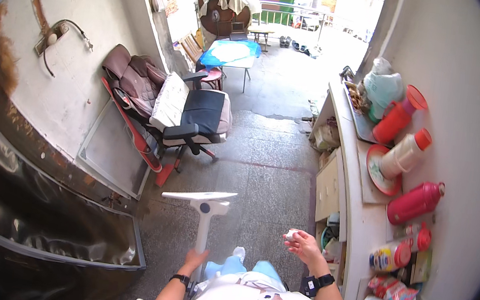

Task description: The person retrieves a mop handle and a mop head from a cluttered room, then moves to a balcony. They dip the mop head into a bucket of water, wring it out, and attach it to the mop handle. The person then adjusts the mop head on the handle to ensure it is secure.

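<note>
My left hand [195,260] is closed round the white shaft of a long-handled tool with a wide flat head [203,205], which looks like a squeegee or flat mop. The shaft stands about upright in front of my left side, head up, with a round dark joint below the flat part. My right hand [303,245] is raised on the right, palm turned inward, fingers pinched round a small white object [290,235]. That object is too small to name. Both wrists wear dark bands.
A padded office chair [204,112] stands ahead on the left. A counter [348,175] along the right holds flasks, including a pink flask [416,203], jars and bags. Farther off is a small table [230,56] with a blue cover. A dark sheeted panel [52,217] lines the left.
</note>
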Demonstrator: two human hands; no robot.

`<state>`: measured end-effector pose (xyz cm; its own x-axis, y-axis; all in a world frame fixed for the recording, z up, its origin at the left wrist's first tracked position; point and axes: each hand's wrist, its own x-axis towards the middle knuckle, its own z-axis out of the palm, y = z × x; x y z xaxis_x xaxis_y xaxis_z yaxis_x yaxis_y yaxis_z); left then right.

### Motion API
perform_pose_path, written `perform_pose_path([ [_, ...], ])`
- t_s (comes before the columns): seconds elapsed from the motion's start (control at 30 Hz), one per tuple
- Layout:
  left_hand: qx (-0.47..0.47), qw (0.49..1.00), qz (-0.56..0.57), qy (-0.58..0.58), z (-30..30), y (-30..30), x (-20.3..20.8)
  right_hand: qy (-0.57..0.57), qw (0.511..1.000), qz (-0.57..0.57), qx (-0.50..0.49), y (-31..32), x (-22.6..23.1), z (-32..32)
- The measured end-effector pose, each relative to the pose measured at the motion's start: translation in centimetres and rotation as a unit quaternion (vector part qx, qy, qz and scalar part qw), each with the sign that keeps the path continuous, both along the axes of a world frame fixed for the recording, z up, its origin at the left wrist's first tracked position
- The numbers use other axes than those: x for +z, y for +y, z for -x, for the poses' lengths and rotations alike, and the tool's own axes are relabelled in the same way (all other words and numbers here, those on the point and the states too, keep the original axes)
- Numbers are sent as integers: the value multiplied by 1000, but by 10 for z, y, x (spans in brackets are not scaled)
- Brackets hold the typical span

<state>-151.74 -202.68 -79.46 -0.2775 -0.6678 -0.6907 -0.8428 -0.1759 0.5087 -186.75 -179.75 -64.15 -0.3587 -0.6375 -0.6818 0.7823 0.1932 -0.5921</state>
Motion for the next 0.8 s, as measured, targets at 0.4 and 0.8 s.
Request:
perform_pose_path([
  [0.4,-20,1000,-14,18,403,-243,-12,23,992,-80,-99,-159,-61,367],
  [0.8,0,999,34,-20,760,-479,-54,98,995,16,-8,-530,-82,805],
])
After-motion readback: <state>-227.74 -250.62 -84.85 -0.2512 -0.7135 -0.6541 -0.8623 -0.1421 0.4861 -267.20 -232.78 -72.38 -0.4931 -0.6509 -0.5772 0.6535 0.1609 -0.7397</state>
